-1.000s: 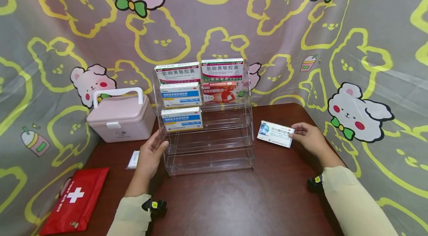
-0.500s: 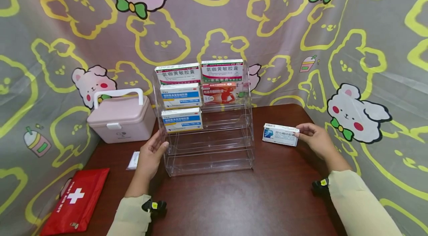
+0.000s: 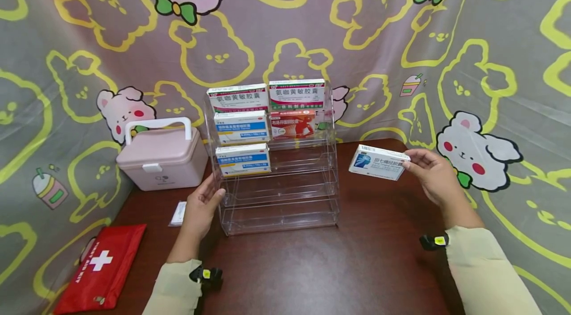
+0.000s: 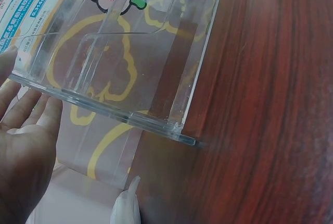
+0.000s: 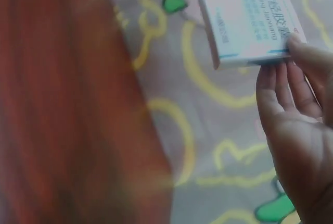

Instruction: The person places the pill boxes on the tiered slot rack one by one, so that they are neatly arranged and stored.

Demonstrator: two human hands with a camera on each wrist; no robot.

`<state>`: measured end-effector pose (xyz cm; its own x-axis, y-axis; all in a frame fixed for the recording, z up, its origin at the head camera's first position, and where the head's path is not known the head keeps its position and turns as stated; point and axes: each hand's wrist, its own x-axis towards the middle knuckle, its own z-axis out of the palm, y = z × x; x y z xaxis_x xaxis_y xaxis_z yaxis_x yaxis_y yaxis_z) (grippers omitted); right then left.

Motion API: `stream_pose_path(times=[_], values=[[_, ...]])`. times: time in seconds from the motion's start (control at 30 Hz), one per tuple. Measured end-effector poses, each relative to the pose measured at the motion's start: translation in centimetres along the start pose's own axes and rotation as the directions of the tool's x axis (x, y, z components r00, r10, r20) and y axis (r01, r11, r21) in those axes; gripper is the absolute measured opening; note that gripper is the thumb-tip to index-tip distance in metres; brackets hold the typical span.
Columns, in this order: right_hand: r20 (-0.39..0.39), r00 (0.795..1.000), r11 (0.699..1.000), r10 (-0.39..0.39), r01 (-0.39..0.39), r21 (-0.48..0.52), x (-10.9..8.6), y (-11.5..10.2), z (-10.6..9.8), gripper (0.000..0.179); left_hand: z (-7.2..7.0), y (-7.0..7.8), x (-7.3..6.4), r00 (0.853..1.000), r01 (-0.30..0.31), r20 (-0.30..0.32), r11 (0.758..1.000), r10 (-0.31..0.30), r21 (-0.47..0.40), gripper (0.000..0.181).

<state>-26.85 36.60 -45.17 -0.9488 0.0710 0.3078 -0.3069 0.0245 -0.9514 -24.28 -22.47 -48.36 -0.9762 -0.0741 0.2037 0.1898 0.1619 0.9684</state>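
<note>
In the head view, my left hand [image 3: 200,207] holds the left side panel of a clear acrylic tiered display rack [image 3: 278,225]. The left wrist view shows the thumb on one face of that panel [image 4: 119,113] and the fingers on the other. Several medicine boxes sit on the upper tiers: two white-and-green boxes [image 3: 296,93] on top, a red box [image 3: 292,125] and blue-and-white boxes [image 3: 243,160] below. Right of the rack, my right hand [image 3: 432,176] pinches a white medicine box [image 3: 379,163] by its right end, tilted above the table.
A pink lidded case [image 3: 160,161] with a white handle stands left of the rack. In front of it lie a small white packet [image 3: 177,214] and a red first aid pouch [image 3: 102,265]. A patterned cloth [image 3: 370,32] encloses the brown table [image 3: 312,270].
My right hand has moved rightward with the white medicine box, then up off the table, and the box has tilted. The left hand and the rack have stayed put.
</note>
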Motion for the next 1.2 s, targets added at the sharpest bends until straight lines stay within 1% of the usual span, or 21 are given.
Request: stream_pose_path(times=[0.07,0.2,0.3,0.43,0.53,0.6,0.77,0.87,0.93,1.0,1.07,1.13,1.2], values=[[0.023,0.999,0.988,-0.049,0.045,0.145,-0.1,-1.0,0.7,0.027,0.0,0.0,0.0,1.0,0.001,0.002,1.0,-0.001,0.0,0.064],[0.051,0.992,0.96,-0.119,0.102,0.26,-0.1,-3.3,2.9,0.028,0.0,-0.1,0.0,1.0,0.001,0.0,1.0,-0.001,-0.003,0.063],[0.054,0.985,0.936,-0.161,0.135,0.326,0.3,-4.9,5.1,0.028,-0.1,-0.1,0.1,1.0,0.001,-0.002,1.0,-0.001,0.001,0.064],[0.041,0.978,0.916,-0.204,0.176,0.361,1.2,-6.7,8.5,0.029,-0.1,0.0,0.1,1.0,0.009,0.0,1.0,-0.009,0.001,0.064],[0.038,0.975,0.915,-0.217,0.19,0.356,1.9,-7.4,11.0,0.031,-0.1,0.0,0.0,1.0,0.015,0.0,1.0,-0.015,-0.003,0.064],[0.044,0.976,0.91,-0.212,0.181,0.373,2.4,-7.4,12.6,0.031,-0.1,0.0,0.0,1.0,0.018,-0.003,1.0,-0.018,-0.002,0.064],[0.047,0.979,0.913,-0.196,0.164,0.374,3.1,-7.0,15.7,0.032,-0.1,0.0,-0.1,0.999,0.032,0.0,0.999,-0.032,0.008,0.064],[0.037,0.978,0.927,-0.203,0.179,0.33,3.3,-6.9,17.0,0.029,-0.1,-0.2,-0.1,0.999,0.035,0.007,0.999,-0.035,0.006,0.063],[0.031,0.978,0.941,-0.208,0.191,0.28,3.3,-6.9,17.6,0.025,-0.1,-0.3,-0.1,0.999,0.031,0.007,1.0,-0.031,0.002,0.063],[0.025,0.976,0.958,-0.218,0.209,0.195,3.3,-7.0,18.1,0.025,-0.1,-0.3,-0.1,1.0,0.024,0.005,1.0,-0.024,0.004,0.063],[0.027,0.97,0.967,-0.242,0.238,0.094,3.3,-7.1,18.6,0.026,-0.1,-0.2,0.0,1.0,0.017,0.004,1.0,-0.017,0.007,0.063],[0.038,0.959,0.959,-0.282,0.282,-0.01,3.3,-7.2,18.9,0.028,-0.2,-0.1,0.0,1.0,0.018,0.004,1.0,-0.018,0.01,0.064],[0.052,0.943,0.936,-0.329,0.332,-0.113,3.2,-7.4,19.1,0.028,-0.2,0.0,0.0,1.0,0.024,0.005,1.0,-0.024,0.012,0.064]])
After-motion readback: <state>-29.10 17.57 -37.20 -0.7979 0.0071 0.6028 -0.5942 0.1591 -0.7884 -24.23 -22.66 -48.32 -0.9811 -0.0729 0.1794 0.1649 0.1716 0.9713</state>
